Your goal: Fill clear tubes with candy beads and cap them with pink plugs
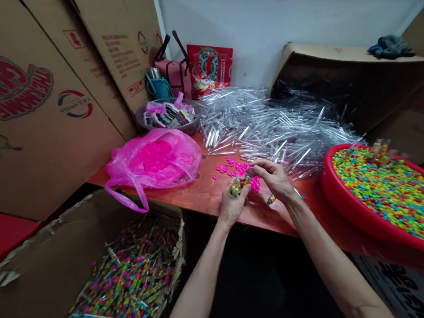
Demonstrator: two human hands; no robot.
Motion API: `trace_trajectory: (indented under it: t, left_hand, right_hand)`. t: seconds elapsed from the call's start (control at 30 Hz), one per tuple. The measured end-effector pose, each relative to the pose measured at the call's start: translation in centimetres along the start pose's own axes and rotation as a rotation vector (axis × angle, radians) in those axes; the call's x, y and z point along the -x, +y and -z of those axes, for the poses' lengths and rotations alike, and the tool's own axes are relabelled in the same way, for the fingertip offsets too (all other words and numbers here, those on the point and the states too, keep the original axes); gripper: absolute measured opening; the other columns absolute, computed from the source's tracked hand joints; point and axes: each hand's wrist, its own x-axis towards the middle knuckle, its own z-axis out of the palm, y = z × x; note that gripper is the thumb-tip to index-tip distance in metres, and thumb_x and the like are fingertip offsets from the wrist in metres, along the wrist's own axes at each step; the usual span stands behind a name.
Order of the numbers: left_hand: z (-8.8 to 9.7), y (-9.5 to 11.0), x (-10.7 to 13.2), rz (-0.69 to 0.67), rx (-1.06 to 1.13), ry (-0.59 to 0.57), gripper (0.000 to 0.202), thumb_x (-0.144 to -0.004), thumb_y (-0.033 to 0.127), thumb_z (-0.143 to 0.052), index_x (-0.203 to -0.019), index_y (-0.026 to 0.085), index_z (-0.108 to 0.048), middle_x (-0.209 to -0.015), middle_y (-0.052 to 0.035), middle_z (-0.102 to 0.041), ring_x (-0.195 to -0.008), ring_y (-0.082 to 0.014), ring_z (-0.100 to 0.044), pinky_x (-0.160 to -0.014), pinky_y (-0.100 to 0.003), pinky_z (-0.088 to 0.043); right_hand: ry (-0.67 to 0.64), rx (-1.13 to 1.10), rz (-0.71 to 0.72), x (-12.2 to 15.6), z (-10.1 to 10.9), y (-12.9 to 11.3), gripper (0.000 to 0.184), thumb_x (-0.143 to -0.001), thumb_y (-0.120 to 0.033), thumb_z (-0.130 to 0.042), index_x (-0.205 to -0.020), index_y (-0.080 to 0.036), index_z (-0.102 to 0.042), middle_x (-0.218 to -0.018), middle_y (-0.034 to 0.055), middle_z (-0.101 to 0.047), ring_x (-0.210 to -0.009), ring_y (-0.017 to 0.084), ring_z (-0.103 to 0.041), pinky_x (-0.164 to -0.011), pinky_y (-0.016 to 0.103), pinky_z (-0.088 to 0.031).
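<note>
My left hand (pixel 232 200) is closed around a clear plastic tube (pixel 239 182) filled with multicoloured candy beads. My right hand (pixel 276 178) pinches the tube's right end, just above a small scatter of pink caps (pixel 241 168) on the red table (pixel 200 190). Behind the hands lies a big heap of empty clear tubes (pixel 269 126). A red basin (pixel 364 219) full of coloured beads (pixel 395 191) stands to the right of my right hand.
A pink plastic bag (pixel 156 162) of pink caps lies left of the hands. A cardboard box (pixel 108 289) of filled tubes stands low at the left. Large cartons (pixel 41 95) lean at the left, an open carton (pixel 350 80) at the back right, a metal bowl (pixel 166 116) behind the bag.
</note>
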Motion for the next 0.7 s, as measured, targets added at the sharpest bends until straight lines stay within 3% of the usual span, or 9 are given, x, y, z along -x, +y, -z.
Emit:
trace_trajectory:
  t: [0.17,0.4,0.57,0.7]
  left_hand:
    - [-0.1,-0.3,-0.2,-0.013,0.005,0.000,0.031,-0.084,0.037,-0.077,-0.109,0.019,-0.075,-0.102,-0.0067,-0.077,-0.090,-0.0186,-0.071,-0.084,-0.030,-0.056]
    - [-0.1,0.1,0.0,-0.003,0.019,0.046,0.034,-0.082,0.039,-0.079,-0.107,0.017,-0.074,-0.090,-0.0060,-0.075,-0.081,-0.0180,-0.070,-0.073,-0.027,-0.054]
    - [-0.1,0.4,-0.1,-0.034,0.025,0.026,0.029,-0.083,0.042,-0.078,-0.099,0.017,-0.075,-0.090,-0.0058,-0.074,-0.078,-0.0164,-0.068,-0.073,-0.026,-0.054]
    - [-0.2,0.2,-0.3,-0.014,0.068,0.042,0.036,-0.080,0.042,-0.081,-0.105,0.017,-0.076,-0.089,-0.0062,-0.075,-0.078,-0.0168,-0.069,-0.074,-0.027,-0.054]
  right_hand:
    - [-0.009,-0.038,0.012,-0.3,-0.7,-0.4,0.028,-0.081,-0.047,-0.082,-0.096,-0.023,-0.077,-0.091,0.0033,-0.078,-0.083,0.018,-0.074,-0.080,0.033,-0.061]
    - [-0.048,0.090,0.126,0.5,-0.3,-0.1,0.024,-0.090,-0.046,-0.074,-0.100,-0.024,-0.076,-0.094,0.0036,-0.078,-0.087,0.020,-0.075,-0.083,0.035,-0.062]
    - [0.078,0.125,0.281,1.5,-1.8,2.7,0.021,-0.090,-0.039,-0.076,-0.103,-0.024,-0.071,-0.101,0.0045,-0.076,-0.089,0.020,-0.075,-0.082,0.036,-0.062]
    - [0.212,0.193,0.361,1.8,-3.5,3.7,0.021,-0.092,-0.041,-0.072,-0.105,-0.025,-0.069,-0.102,0.0052,-0.075,-0.094,0.022,-0.074,-0.087,0.039,-0.061]
